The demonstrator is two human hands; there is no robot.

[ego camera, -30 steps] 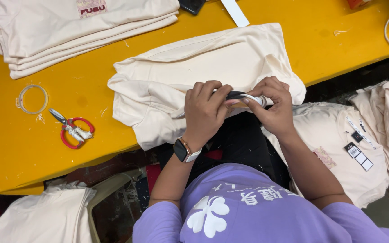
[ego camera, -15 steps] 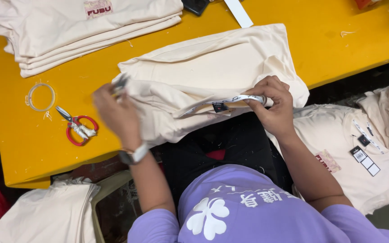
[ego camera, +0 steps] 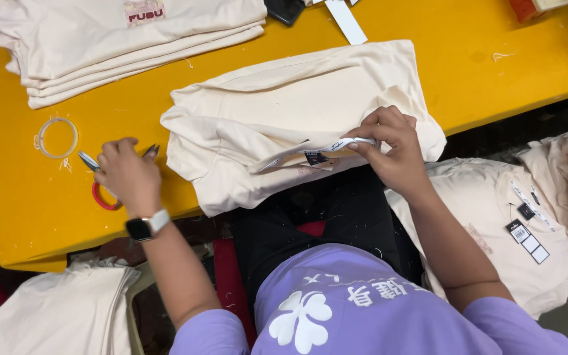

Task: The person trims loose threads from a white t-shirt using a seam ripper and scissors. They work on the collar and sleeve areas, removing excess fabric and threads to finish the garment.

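A cream garment lies folded on the yellow table in front of me. My right hand pinches its neckline strip, where a small dark label hangs. My left hand rests over the red-handled scissors at the table's near left edge, fingers curled around them; the blades poke out beside my fingers. A dark watch sits on my left wrist.
A stack of folded cream garments lies at the far left. A clear tape ring sits left of the scissors. More cream garments with hang tags pile up at my right, and another heap lies below left.
My left hand let go of the garment and moved left and down onto the scissors. My right hand kept its pinch on the neckline.
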